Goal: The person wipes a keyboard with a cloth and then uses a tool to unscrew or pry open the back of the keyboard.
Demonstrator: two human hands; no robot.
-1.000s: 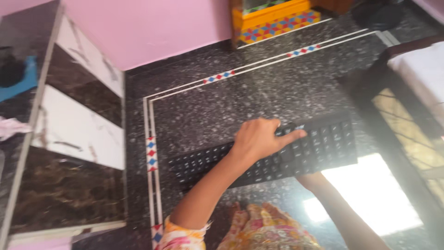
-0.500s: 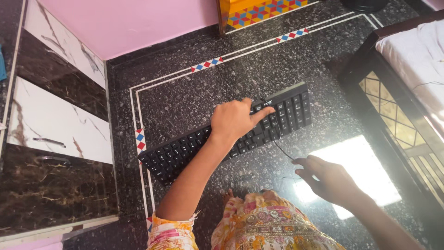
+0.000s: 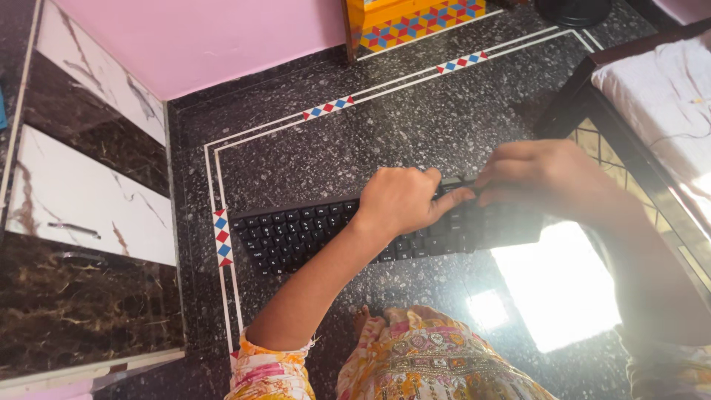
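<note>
1. Front and centre is the long black plastic computer keyboard (image 3: pixel 311 226), held level in the air above the speckled dark granite floor (image 3: pixel 385 141), keys facing up.
2. The left hand (image 3: pixel 400 200) is clamped around the keyboard near its middle, fingers curled over the far edge, index finger stretched out along the keys towards the right end.
3. The right hand (image 3: pixel 544 181) is on the keyboard's right end, knuckles up, fingers bent down over it. It looks like a grip, though blur and glare hide the fingertips.
4. Just beyond the keyboard's right end, a bright patch of sunlight (image 3: pixel 559 285) glares off the floor.
5. Below the keyboard, close to the camera, there's yellow floral patterned clothing (image 3: pixel 437 363) on the person.
6. Past the keyboard's far edge runs a white inlaid border with red and blue diamond tiles (image 3: pixel 329 107), turning down beside its left end.
7. Left of the keyboard stand the brown and white marble cabinet fronts (image 3: pixel 81 200).
8. Right of the keyboard is a dark wooden bed frame (image 3: pixel 592 104) with a white sheet.
</note>
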